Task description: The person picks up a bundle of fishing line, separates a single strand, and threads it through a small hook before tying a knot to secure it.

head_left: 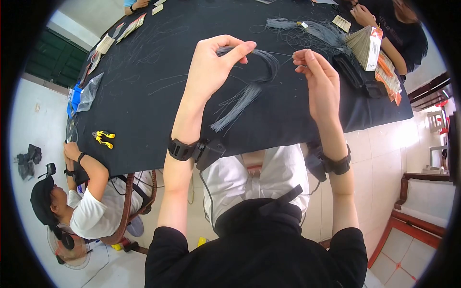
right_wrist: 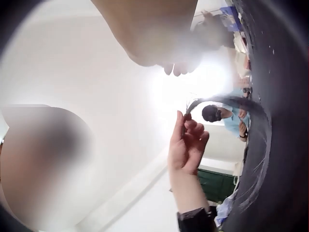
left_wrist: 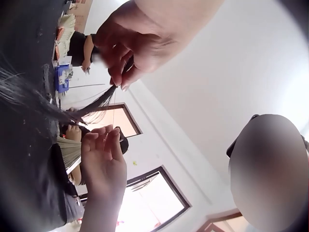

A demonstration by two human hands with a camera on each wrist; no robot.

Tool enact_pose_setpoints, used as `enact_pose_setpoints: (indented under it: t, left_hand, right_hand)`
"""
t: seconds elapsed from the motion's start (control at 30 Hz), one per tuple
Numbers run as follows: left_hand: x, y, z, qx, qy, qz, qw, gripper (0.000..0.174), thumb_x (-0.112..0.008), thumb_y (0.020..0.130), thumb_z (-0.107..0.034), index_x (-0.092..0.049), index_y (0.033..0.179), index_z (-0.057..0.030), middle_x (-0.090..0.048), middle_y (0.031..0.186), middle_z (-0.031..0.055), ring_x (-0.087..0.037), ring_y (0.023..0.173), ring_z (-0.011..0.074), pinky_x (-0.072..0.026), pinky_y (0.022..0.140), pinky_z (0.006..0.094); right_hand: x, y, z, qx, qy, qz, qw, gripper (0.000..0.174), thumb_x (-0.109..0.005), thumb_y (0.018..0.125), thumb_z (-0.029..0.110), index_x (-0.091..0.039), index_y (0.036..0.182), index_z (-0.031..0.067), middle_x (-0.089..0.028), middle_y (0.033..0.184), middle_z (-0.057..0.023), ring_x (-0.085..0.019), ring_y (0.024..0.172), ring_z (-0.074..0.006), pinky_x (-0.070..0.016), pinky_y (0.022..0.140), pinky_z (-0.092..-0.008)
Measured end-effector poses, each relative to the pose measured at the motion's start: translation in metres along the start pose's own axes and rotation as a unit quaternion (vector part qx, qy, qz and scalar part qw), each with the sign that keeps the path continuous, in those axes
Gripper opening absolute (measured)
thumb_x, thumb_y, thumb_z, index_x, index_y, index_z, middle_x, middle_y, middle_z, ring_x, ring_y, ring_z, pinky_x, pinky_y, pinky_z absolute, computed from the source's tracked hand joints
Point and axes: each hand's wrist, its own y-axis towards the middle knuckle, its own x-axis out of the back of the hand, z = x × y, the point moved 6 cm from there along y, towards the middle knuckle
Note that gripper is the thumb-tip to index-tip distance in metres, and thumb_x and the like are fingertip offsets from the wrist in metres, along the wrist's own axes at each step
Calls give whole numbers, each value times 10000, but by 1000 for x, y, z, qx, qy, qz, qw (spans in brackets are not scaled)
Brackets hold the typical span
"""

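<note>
Grey bundle of fine, hair-like strands is held above the near half of the black cloth-covered table. It arches over and droops, with its loose ends fanned just above the cloth. The person's left hand, raised over the table's near middle, pinches the bundle's gathered top between thumb and fingers. The right hand, beside it over the same near edge, has its fingertips closed on what looks like a single thin grey strand drawn from the bundle. The bundle is probably very light, limp and slippery, and quick to tangle or shed. It is best gripped firmly where the strands bunch, not at the fanned ends, and any strand should be drawn out gently along its length.
</note>
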Motion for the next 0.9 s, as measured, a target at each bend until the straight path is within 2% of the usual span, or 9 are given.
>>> enact_pose_setpoints:
  t: [0.2,0.27,0.3,0.33,0.43,0.53,0.6,0.77,0.9]
  left_hand:
    - [-13,6,1,10,75,87,993,173,-652,783,-211,-681,835,-48,-609,667,11,-533,653,73,-398,655,212]
    - [-14,9,8,-8,96,92,991,162,-645,787,-193,-678,847,-46,-618,682,12,-545,665,76,-412,660,214]
    - [-14,9,10,-10,98,89,991,155,-638,794,-181,-674,857,-44,-624,700,15,-553,679,77,-418,666,216]
    - [-14,9,12,-12,99,85,991,147,-631,801,-169,-670,867,-43,-630,718,18,-560,694,77,-425,673,217]
    - [-22,10,1,-69,52,104,991,136,-621,812,-138,-657,895,-37,-642,772,27,-578,735,81,-441,689,215]
    - [-39,9,-20,-142,12,123,982,133,-618,817,-118,-648,910,-27,-647,813,35,-591,763,87,-448,694,208]
    - [-42,11,-36,-180,-4,97,979,132,-617,817,-106,-645,914,-21,-648,823,39,-595,772,90,-449,693,202]
    - [-27,27,-48,-208,-58,-29,976,144,-600,823,-116,-635,934,-32,-648,819,41,-599,766,116,-461,636,242]
    - [-31,63,-10,-153,-41,-30,987,213,-557,873,-129,-585,1059,-29,-644,883,58,-622,846,170,-505,687,286]
  right_hand:
    - [33,15,3,-92,352,-95,927,170,-427,929,130,-520,927,-11,-578,847,-105,-548,851,-184,-432,845,-317]
    - [71,29,13,-1,410,-89,908,157,-398,941,125,-476,938,-11,-465,672,-34,-488,679,-142,-438,734,-274]
    - [77,30,27,38,486,5,873,126,-392,941,101,-450,937,-10,-313,593,15,-360,564,-86,-381,578,-218]
    - [74,27,42,74,448,67,889,152,-416,934,104,-455,987,-33,-259,582,33,-268,510,-56,-282,479,-196]
    - [31,3,50,-14,57,-3,998,282,-516,895,171,-482,1097,-23,-328,572,49,-306,487,-23,-253,431,-191]
    - [-8,-9,16,-18,-248,84,965,337,-593,847,202,-531,1106,-6,-434,553,56,-337,488,-7,-254,423,-210]
    - [-12,-9,-5,-102,-289,155,939,286,-593,842,181,-569,1037,-26,-445,540,50,-326,484,-21,-268,443,-214]
    - [33,11,11,13,-402,73,912,235,-546,860,212,-624,850,-9,-428,531,-13,-364,503,-71,-298,467,-251]
    - [86,31,53,34,-585,-6,810,235,-552,844,210,-603,853,-19,-512,577,-112,-474,528,-172,-372,528,-297]
